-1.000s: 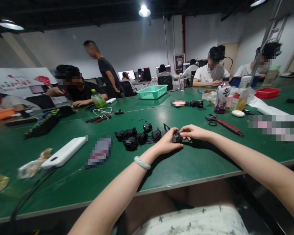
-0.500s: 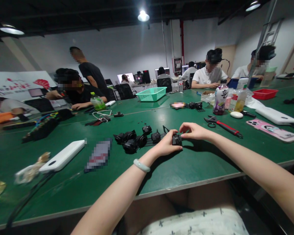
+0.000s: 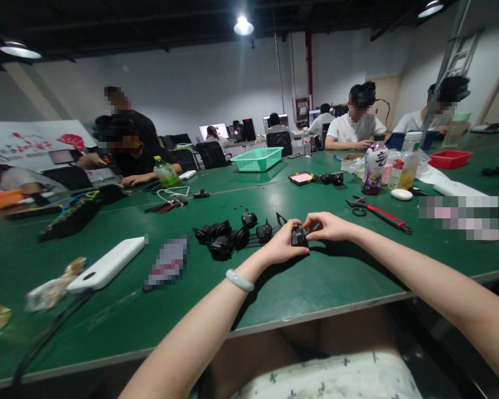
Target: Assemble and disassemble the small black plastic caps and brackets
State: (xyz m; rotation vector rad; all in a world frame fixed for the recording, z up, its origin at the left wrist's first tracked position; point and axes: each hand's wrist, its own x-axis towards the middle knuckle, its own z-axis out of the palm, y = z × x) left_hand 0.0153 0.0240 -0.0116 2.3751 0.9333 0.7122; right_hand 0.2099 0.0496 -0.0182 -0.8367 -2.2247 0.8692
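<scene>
A linked assembly of black rounded blocks lies on the green table in front of me. My left hand grips the black end block at its right, thumb below and fingers over the top. From the right, my right hand pinches at the side of that same block, thumb and fingertips against it. Whether some small part sits between those right fingertips is too small to see. Thin black rods run between the blocks, partly behind my left hand.
An adjustable wrench with red-black handle lies right of my hands, near bottles and a red tray. A white power bank with a cable lies left. A green basket stands farther back. Several people work around the table.
My right hand has moved slightly left and down, its fingertips closing against the black end block. My left hand keeps its grip. A standing person behind has shifted left.
</scene>
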